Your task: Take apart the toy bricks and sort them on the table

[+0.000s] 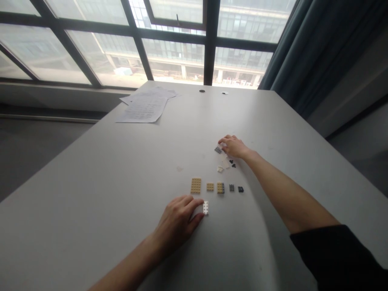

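My left hand (182,214) is closed on a white toy building brick (205,207), pinched at its ends between thumb and forefinger on the table. My right hand (233,145) is farther out, fingers curled down at a loose group of pieces; what they grip is too small to make out. Touching or close to those fingers lies a grey studded plate (218,150). Nearer me are small black pieces (232,163) and a white piece (220,169). Between my hands runs a row: a large tan plate (195,185), a small tan plate (210,186), a tan-and-grey block (220,188), a grey piece (231,187) and a black piece (240,189).
The white table (106,194) carries printed paper sheets (145,107) at its far left. Two round fittings, one dark (202,91) and one whitish (224,93), sit near the far edge. Beyond are windows, with a blue curtain (297,52) on the right.
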A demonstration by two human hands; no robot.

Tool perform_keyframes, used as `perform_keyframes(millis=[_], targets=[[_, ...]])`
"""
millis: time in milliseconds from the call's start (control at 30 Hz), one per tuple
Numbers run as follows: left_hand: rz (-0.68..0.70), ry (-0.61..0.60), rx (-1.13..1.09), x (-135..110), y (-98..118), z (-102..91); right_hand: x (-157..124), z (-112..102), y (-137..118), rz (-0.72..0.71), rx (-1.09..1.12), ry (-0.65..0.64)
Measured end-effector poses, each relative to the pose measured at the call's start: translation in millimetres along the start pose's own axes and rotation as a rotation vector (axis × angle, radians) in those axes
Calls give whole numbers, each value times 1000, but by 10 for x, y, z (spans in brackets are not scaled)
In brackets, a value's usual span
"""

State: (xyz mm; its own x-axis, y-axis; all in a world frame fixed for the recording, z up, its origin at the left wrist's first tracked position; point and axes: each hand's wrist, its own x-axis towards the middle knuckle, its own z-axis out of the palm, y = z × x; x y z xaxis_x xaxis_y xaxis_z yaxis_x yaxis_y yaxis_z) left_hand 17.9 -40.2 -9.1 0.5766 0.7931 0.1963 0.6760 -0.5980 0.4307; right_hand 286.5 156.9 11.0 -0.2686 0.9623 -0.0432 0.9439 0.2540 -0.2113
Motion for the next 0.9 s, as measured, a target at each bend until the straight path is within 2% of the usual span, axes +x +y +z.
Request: perform_keyframes(millis=[100, 200, 233, 300, 367, 433, 500, 567, 700, 900], targets=[[-7, -5, -6, 4, -1, -2, -36, -1, 46, 4, 29, 52], [-9, -1, -7, -2, 2, -4, -232, -52, 5, -1, 66, 135], [-5, 2, -7, -4, 3, -4, -350, -73, -43, -19, 82, 170], [5, 6, -3, -2, 4, -1, -666, -97, -191, -154, 179, 336], [12, 9, 6, 6, 4, 5, -1048, -71, -386, -264, 214, 414], [16, 9, 21, 17, 3, 9, -1423, 17, -585, -303, 217, 402], [19, 10, 37, 25, 5, 10, -1718, 148, -749, -309, 204, 310], [19, 11, 52, 27, 10, 5, -1894, 278, -858, -296, 203, 203], [21, 3, 63, 18, 24, -15, -1963, 411, -942, -233, 221, 95], [20, 6, 68, 17, 23, -13, -1925, 389, -1009, -194, 241, 76]])
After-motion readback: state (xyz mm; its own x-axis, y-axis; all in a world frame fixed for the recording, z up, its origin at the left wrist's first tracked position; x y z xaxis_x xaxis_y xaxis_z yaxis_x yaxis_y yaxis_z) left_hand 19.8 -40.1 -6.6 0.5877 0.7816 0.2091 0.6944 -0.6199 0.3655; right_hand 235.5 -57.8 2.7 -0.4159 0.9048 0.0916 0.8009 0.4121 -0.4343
